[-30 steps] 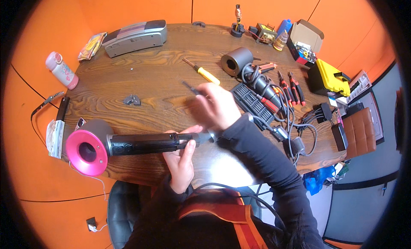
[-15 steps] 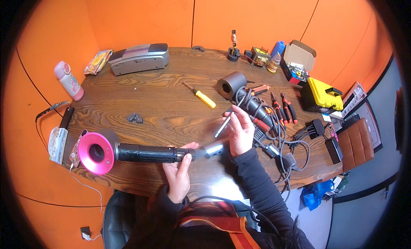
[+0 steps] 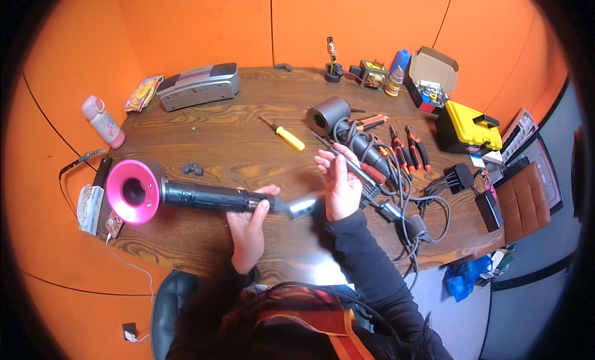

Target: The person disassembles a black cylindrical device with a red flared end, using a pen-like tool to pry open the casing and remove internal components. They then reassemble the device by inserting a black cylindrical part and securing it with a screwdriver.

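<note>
My left hand (image 3: pixel 249 227) is closed round the lower end of a hair dryer's handle (image 3: pixel 207 196). The dryer has a pink-rimmed head (image 3: pixel 132 193) at the left, and its black inner handle is bare of any casing. To the right, my right hand (image 3: pixel 342 183) is raised with its fingers curled in and the thumb up. A thin screwdriver shaft (image 3: pixel 321 140) seems pinched in it, mostly hidden by the fingers. Between my hands, close to the handle's end, a silver tube (image 3: pixel 304 208) lies on the table.
A second grey hair dryer (image 3: pixel 329 116) with a coiled cord lies beyond my right hand, beside pliers (image 3: pixel 416 148). A yellow-handled screwdriver (image 3: pixel 289 139) and a small dark part (image 3: pixel 192 168) are on the table (image 3: pixel 242 155). A yellow toolbox (image 3: pixel 468 127) stands at the right.
The dryer in my left hand has moved up and away from me. My right hand has turned, and the silver screwdriver shaft that pointed down toward the handle no longer shows there.
</note>
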Available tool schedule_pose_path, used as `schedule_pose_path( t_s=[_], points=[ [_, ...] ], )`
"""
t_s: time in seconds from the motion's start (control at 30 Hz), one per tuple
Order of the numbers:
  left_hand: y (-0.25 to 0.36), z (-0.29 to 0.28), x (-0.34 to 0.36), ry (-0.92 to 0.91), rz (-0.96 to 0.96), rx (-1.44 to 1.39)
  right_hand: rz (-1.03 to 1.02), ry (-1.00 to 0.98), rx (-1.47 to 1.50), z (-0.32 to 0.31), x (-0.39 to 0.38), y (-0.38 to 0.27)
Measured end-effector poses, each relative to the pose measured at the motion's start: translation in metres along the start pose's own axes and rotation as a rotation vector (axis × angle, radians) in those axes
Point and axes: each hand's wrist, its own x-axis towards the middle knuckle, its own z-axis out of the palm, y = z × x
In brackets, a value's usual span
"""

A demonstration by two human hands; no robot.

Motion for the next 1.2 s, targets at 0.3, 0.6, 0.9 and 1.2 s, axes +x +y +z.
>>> schedule_pose_path(
  t_s=[0.3, 0.6, 0.9, 1.2],
  points=[
    [-0.004, 0.003, 0.031, 0.015, 0.007, 0.047, -0.014, 0.022, -0.004, 0.007, -0.006, -0.008],
    [-0.011, -0.006, 0.066, -0.169, -0.067, 0.072, -0.041, 0.037, -0.046, 0.006, -0.007, -0.005],
    [-0.004, -0.019, 0.074, -0.421, -0.327, -0.022, -0.098, 0.025, -0.161, 0.004, -0.009, -0.008],
    [-0.009, -0.045, 0.08, -0.606, -0.55, -0.1, -0.16, 0.026, -0.3, 0.014, -0.009, -0.007]
  ],
)
